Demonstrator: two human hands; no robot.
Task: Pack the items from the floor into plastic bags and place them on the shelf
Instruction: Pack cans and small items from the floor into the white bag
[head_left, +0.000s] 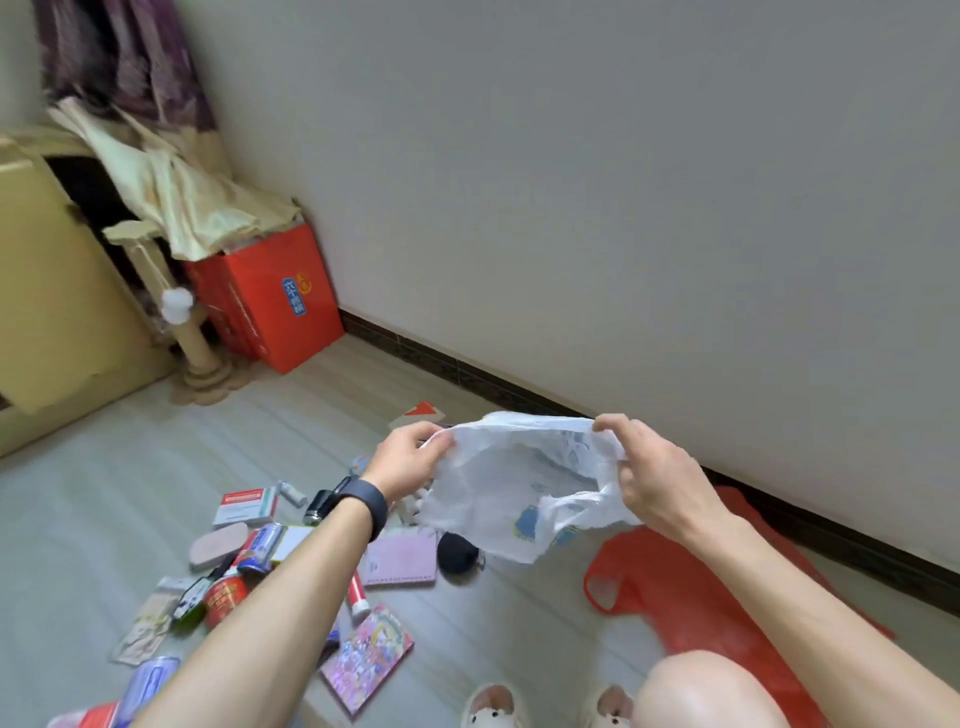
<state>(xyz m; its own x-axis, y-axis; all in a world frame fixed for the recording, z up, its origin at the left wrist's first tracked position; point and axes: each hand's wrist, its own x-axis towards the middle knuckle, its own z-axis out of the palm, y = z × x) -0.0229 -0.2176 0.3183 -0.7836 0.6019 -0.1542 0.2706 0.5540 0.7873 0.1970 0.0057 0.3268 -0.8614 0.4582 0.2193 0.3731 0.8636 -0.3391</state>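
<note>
The thin white plastic bag with blue print (514, 493) hangs in the air between both hands, above the floor and near the wall. Its rim is pulled apart, probably to find and widen the mouth so that things can be dropped in; it looks empty. The left hand (410, 460), at the bag's 9 o'clock, pinches the rim with curled fingers, its forearm reaching in from 7 o'clock with a black wristband (363, 501) on the wrist. The right hand (649, 483), at 3 o'clock, nips the top edge between thumb and forefinger, its other fingers bent round a handle loop. Under the bag, from 6 to 8 o'clock, the unpacked goods lie scattered on the pale floor (156, 467): a black round pouch (457, 553), a pink ruled notebook (400, 561), a red-and-white medicine carton (244, 506), a red round tin (226, 595) and a bright pictured booklet (366, 657). At 5 o'clock a crumpled red plastic bag (691, 592) lies flat in reserve.
</note>
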